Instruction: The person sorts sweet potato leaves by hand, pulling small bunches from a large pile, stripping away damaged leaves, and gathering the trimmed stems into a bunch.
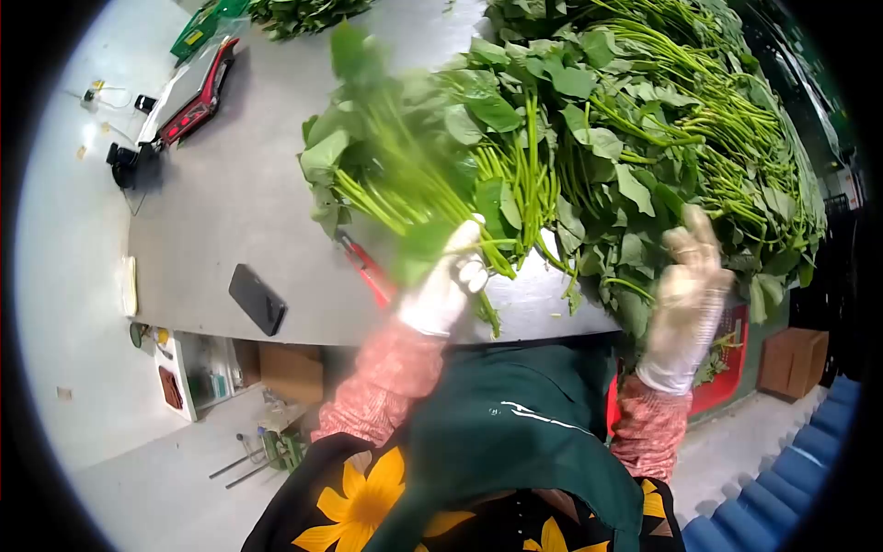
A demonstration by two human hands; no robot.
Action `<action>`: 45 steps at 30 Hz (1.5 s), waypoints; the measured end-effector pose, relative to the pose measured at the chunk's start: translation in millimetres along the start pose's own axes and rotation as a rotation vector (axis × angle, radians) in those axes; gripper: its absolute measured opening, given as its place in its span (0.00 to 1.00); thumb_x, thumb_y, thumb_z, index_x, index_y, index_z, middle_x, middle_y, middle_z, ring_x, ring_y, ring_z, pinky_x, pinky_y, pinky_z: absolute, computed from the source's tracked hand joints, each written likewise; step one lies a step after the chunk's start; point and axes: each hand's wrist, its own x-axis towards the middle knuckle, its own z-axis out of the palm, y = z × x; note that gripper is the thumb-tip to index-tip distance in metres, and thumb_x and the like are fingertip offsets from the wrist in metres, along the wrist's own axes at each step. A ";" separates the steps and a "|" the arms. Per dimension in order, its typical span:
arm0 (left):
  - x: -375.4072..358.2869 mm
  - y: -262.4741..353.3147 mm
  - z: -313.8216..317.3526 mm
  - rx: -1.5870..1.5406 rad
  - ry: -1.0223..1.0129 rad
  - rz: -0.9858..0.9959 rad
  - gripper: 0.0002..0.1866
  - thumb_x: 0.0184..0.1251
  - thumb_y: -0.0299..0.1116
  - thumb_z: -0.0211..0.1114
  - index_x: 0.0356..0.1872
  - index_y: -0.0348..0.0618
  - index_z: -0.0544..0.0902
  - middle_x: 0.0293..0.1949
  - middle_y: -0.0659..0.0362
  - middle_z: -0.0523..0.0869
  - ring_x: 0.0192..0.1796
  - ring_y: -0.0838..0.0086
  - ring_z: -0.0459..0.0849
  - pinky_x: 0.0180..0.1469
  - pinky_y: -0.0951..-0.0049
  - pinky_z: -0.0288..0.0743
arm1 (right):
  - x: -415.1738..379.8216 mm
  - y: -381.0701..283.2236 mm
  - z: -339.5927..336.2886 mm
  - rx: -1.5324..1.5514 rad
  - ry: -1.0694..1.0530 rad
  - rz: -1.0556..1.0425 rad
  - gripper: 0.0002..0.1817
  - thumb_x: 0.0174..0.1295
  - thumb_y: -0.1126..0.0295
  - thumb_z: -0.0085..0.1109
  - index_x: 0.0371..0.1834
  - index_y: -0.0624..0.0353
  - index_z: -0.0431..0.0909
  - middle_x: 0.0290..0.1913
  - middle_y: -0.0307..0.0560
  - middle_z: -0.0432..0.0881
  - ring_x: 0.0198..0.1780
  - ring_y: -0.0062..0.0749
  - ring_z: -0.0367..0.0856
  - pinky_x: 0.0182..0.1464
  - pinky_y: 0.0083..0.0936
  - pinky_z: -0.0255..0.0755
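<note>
My left hand, in a white glove, is closed around the stems of a bunch of leafy greens. The bunch is blurred by motion, its leaves pointing away from me. A red-handled tool lies on the metal table beside that wrist, partly covered. My right hand, also gloved, is at the near edge of a large pile of long-stemmed greens. Its fingers are stretched out and nothing shows in them. Between the hands, more stems rest on the table.
A black phone lies near the table's front left edge. Further back is a red-framed scale, with a green crate behind it. A red basket stands below the table at right, near a brown box and blue rolls.
</note>
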 end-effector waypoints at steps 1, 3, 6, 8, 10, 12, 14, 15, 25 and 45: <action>-0.2 -8.4 2.8 0.021 -0.013 -0.006 0.12 0.71 0.32 0.64 0.52 0.43 0.81 0.18 0.72 0.62 0.18 0.84 0.59 0.21 0.79 0.53 | -11.4 12.1 -0.2 -0.332 -0.199 0.037 0.33 0.64 0.61 0.64 0.67 0.68 0.67 0.46 0.50 0.80 0.33 0.20 0.78 0.30 0.12 0.74; -2.8 -21.3 7.8 0.152 -0.061 0.019 0.13 0.70 0.32 0.64 0.52 0.42 0.80 0.19 0.72 0.63 0.18 0.85 0.59 0.21 0.79 0.54 | -27.0 24.4 12.3 -1.023 -0.636 -0.152 0.30 0.53 0.64 0.74 0.60 0.60 0.77 0.37 0.43 0.80 0.29 0.22 0.75 0.31 0.18 0.73; -15.2 -21.6 20.5 0.307 -0.038 0.142 0.10 0.68 0.28 0.65 0.47 0.35 0.82 0.22 0.66 0.75 0.18 0.83 0.67 0.20 0.79 0.64 | -43.2 68.1 19.4 -1.202 -0.610 -0.469 0.19 0.54 0.68 0.72 0.48 0.60 0.81 0.31 0.47 0.80 0.26 0.35 0.80 0.30 0.27 0.75; -25.4 -12.6 28.3 0.231 -0.057 0.124 0.09 0.69 0.29 0.65 0.44 0.35 0.82 0.20 0.66 0.73 0.18 0.82 0.67 0.20 0.79 0.63 | -44.1 68.9 24.1 -1.174 -0.596 -0.414 0.14 0.57 0.76 0.67 0.47 0.61 0.82 0.31 0.49 0.82 0.26 0.36 0.81 0.31 0.27 0.75; -26.2 -11.5 24.5 0.165 -0.061 0.079 0.06 0.68 0.31 0.67 0.39 0.39 0.82 0.20 0.67 0.73 0.20 0.82 0.68 0.22 0.80 0.62 | -42.0 76.1 18.7 -1.048 -0.541 -0.462 0.08 0.59 0.77 0.65 0.42 0.62 0.82 0.32 0.51 0.83 0.28 0.39 0.82 0.32 0.28 0.76; -11.8 -9.4 8.6 0.073 -0.056 0.092 0.07 0.68 0.34 0.67 0.39 0.42 0.82 0.18 0.69 0.69 0.20 0.82 0.66 0.22 0.81 0.60 | -34.4 68.8 8.3 -0.951 -0.409 -0.429 0.03 0.63 0.76 0.61 0.36 0.63 0.82 0.30 0.48 0.83 0.25 0.35 0.81 0.29 0.26 0.74; -7.1 6.8 -0.9 0.042 -0.023 0.109 0.05 0.70 0.33 0.65 0.37 0.43 0.82 0.18 0.70 0.68 0.19 0.83 0.64 0.21 0.81 0.58 | -23.5 39.0 -8.1 -0.639 -0.080 -0.010 0.11 0.74 0.67 0.50 0.40 0.62 0.80 0.22 0.31 0.72 0.20 0.11 0.64 0.22 0.11 0.59; -6.4 12.3 -5.3 0.004 -0.075 0.131 0.05 0.70 0.32 0.64 0.37 0.43 0.82 0.18 0.70 0.68 0.19 0.83 0.64 0.21 0.81 0.57 | -12.8 35.1 -25.9 -0.122 -0.086 0.080 0.14 0.76 0.62 0.48 0.46 0.63 0.77 0.21 0.29 0.67 0.19 0.09 0.58 0.19 0.09 0.53; -31.6 -17.8 29.7 0.306 -0.067 -0.020 0.10 0.70 0.31 0.62 0.46 0.36 0.83 0.27 0.66 0.80 0.23 0.87 0.70 0.23 0.84 0.64 | -31.4 59.9 27.7 -1.218 -0.827 -0.769 0.23 0.48 0.77 0.68 0.52 0.54 0.84 0.25 0.38 0.79 0.19 0.30 0.74 0.21 0.25 0.68; -34.0 9.0 3.6 0.736 -0.688 -0.086 0.19 0.64 0.35 0.66 0.52 0.34 0.79 0.37 0.55 0.85 0.28 0.80 0.75 0.30 0.80 0.69 | -12.8 21.4 17.5 -0.453 -0.530 0.099 0.15 0.65 0.76 0.59 0.54 0.65 0.81 0.40 0.43 0.85 0.26 0.15 0.76 0.31 0.13 0.71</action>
